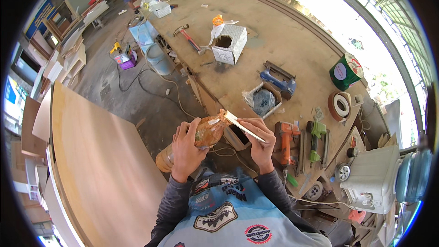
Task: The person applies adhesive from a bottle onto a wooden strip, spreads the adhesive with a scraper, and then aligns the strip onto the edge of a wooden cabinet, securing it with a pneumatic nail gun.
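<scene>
My left hand (187, 148) is wrapped around a clear plastic bottle (210, 131) smeared and filled with something orange-brown. The bottle lies tilted, its narrow end toward the right and its base low on the left. In my right hand (257, 142) a thin, pale flat strip (240, 123) is pinched between thumb and fingers. The strip's far end touches, or nearly touches, the bottle's narrow end; I cannot tell which. Just beyond my hands, on the workbench (283, 32), sits an open box (264, 100) with crumpled plastic in it.
Orange (286, 142), green (315, 139) and blue (278, 81) nail guns lie on the bench. Farther off are a white carton (231, 45), a hammer (187, 39), a green can (346, 71) and tape rolls (340, 105). A large wooden panel (100, 169) stands at left; cables cross the floor.
</scene>
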`<action>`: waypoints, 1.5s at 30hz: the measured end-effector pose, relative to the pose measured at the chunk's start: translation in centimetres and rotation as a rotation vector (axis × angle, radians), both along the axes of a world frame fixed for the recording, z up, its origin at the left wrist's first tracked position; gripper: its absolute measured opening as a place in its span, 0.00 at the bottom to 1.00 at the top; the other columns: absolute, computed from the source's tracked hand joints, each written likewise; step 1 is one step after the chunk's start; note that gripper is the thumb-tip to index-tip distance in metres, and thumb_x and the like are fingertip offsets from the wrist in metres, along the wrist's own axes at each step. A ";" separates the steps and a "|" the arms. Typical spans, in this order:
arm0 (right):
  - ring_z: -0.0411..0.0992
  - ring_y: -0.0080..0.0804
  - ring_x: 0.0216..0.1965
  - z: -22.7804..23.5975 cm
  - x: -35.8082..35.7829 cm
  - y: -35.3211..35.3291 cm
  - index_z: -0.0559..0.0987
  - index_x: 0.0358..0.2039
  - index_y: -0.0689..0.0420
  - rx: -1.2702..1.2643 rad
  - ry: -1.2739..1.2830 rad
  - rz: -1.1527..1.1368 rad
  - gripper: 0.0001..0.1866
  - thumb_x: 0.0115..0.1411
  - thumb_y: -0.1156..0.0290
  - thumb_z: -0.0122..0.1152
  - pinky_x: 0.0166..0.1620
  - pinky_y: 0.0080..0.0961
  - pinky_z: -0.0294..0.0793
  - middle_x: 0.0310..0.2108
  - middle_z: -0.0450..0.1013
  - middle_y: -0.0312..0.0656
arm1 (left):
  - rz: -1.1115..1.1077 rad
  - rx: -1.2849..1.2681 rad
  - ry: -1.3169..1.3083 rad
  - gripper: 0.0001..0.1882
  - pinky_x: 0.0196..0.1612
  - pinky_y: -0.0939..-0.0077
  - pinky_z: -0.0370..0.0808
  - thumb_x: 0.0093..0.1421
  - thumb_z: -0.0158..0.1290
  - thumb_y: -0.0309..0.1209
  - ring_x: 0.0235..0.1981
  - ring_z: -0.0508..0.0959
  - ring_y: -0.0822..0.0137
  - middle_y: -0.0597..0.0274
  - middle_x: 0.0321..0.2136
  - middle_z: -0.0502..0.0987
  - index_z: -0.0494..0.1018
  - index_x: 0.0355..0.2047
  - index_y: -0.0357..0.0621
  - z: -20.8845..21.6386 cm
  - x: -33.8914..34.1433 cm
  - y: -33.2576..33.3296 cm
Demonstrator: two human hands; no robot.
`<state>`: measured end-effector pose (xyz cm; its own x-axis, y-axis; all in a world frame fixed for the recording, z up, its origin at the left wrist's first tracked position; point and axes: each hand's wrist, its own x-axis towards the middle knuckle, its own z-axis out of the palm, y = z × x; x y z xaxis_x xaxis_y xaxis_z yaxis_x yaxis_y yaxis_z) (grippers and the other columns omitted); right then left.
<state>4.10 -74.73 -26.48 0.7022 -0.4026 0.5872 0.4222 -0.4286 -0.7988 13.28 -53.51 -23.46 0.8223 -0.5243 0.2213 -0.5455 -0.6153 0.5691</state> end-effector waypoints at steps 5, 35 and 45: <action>0.77 0.41 0.44 -0.2 4.0 0.8 0.86 0.47 0.62 -0.062 0.078 -0.046 0.18 0.56 0.85 0.62 0.49 0.30 0.76 0.46 0.83 0.46 | -0.005 -0.022 -0.022 0.43 0.52 0.55 0.70 0.39 0.72 0.25 0.50 0.74 0.49 0.57 0.44 0.72 0.69 0.58 0.49 0.8 5.2 1.0; 0.64 0.49 0.68 8.6 16.6 -0.2 0.67 0.68 0.62 -0.785 0.253 0.171 0.45 0.44 0.74 0.60 0.69 0.49 0.62 0.69 0.65 0.50 | -0.087 -0.524 0.134 0.40 0.51 0.56 0.76 0.37 0.71 0.19 0.48 0.78 0.44 0.48 0.46 0.75 0.69 0.54 0.36 -4.0 16.1 -3.9; 0.76 0.52 0.53 12.7 7.8 -9.4 0.81 0.51 0.73 -0.231 -0.148 -0.355 0.33 0.52 0.57 0.64 0.61 0.45 0.70 0.50 0.80 0.59 | -0.305 -0.787 0.320 0.37 0.55 0.69 0.79 0.45 0.75 0.26 0.50 0.82 0.65 0.55 0.49 0.83 0.71 0.54 0.33 0.2 20.1 -17.6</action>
